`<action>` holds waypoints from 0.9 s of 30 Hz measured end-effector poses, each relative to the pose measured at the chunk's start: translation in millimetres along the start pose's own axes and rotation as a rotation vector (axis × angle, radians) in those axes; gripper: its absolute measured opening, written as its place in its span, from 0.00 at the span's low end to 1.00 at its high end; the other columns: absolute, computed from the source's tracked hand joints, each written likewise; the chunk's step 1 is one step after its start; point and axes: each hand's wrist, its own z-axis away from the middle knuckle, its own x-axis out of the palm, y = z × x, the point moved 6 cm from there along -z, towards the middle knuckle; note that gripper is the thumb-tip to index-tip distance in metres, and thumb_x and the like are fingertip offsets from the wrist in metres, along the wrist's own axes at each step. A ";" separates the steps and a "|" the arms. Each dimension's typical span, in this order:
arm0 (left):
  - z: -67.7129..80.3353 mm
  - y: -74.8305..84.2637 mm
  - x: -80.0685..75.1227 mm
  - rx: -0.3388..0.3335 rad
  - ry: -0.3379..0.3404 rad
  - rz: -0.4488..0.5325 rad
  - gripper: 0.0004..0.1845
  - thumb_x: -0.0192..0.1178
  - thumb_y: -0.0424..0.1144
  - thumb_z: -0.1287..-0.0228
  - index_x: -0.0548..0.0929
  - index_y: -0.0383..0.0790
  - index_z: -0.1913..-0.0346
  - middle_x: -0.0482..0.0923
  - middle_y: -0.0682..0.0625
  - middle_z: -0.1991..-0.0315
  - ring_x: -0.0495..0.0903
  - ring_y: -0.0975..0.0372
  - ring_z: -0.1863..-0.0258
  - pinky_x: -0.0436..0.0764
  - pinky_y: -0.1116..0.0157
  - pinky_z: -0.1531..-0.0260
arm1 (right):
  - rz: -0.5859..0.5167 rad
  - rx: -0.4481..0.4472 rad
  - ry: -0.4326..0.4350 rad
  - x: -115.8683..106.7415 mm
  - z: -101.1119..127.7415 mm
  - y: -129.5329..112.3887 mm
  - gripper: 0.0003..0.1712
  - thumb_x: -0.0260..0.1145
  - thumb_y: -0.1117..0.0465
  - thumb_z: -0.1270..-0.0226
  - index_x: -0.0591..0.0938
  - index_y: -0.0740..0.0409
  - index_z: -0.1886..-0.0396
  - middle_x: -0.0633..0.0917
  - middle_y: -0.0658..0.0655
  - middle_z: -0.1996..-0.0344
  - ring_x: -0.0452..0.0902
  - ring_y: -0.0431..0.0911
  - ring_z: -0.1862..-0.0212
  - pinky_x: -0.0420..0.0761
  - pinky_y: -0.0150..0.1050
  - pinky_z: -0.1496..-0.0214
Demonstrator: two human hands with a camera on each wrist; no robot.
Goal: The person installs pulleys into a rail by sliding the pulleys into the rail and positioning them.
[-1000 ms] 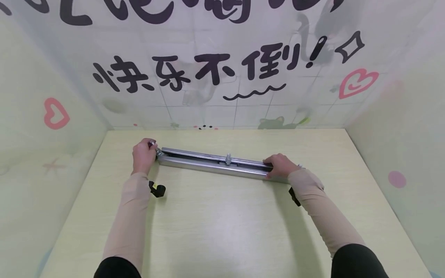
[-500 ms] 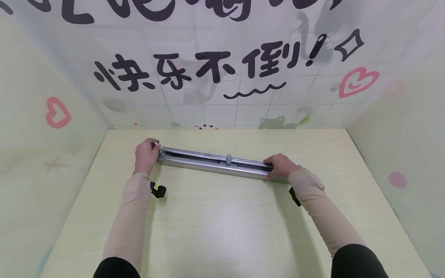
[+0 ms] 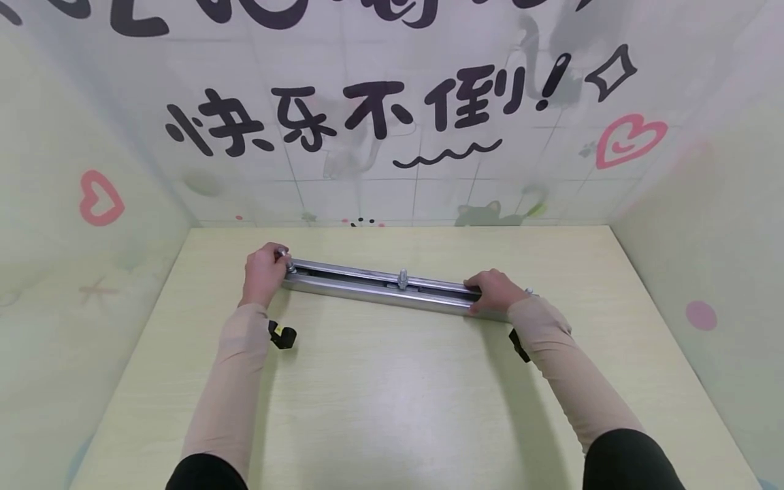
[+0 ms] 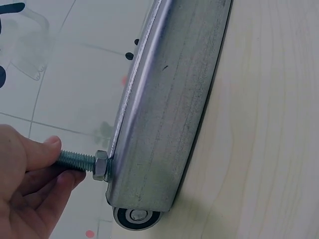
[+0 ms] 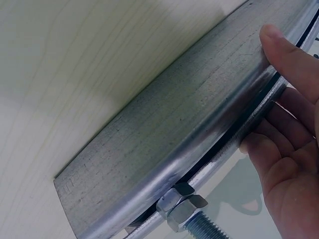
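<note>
While a long metal rail (image 3: pixel 380 289) lies across the pale wooden table (image 3: pixel 398 401), a person holds it at both ends. Curled fingers (image 4: pixel 47 149) of the left hand (image 3: pixel 265 273) pinch a threaded bolt (image 4: pixel 75 161) that sticks out of the rail's left end, with a hex nut (image 4: pixel 101 165) just beyond the fingertips and a small roller wheel (image 4: pixel 137 217) under the rail's end. Around the right end, the right hand (image 3: pixel 495 291) wraps, thumb (image 5: pixel 289 55) on the flat side, fingers over the top edge, beside another bolt with nuts (image 5: pixel 187 209).
</note>
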 end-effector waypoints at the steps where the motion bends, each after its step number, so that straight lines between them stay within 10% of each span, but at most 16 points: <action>1: -0.6 -0.1 0.4 -0.005 -0.010 0.002 0.14 0.50 0.33 0.34 0.74 0.27 0.49 0.76 0.33 0.54 0.76 0.46 0.56 0.77 0.53 0.57 | 0.000 -0.001 -0.001 -0.5 -0.2 -0.4 0.33 0.73 0.60 0.56 0.76 0.68 0.47 0.79 0.65 0.50 0.73 0.57 0.48 0.71 0.48 0.44; 27: -21.0 20.6 1.4 0.093 -0.272 -0.079 0.14 0.53 0.33 0.36 0.75 0.26 0.51 0.78 0.33 0.58 0.77 0.48 0.60 0.77 0.54 0.60 | -0.025 0.007 -0.055 -12.2 -6.3 -1.4 0.34 0.73 0.59 0.56 0.76 0.68 0.48 0.78 0.66 0.50 0.73 0.57 0.48 0.72 0.48 0.44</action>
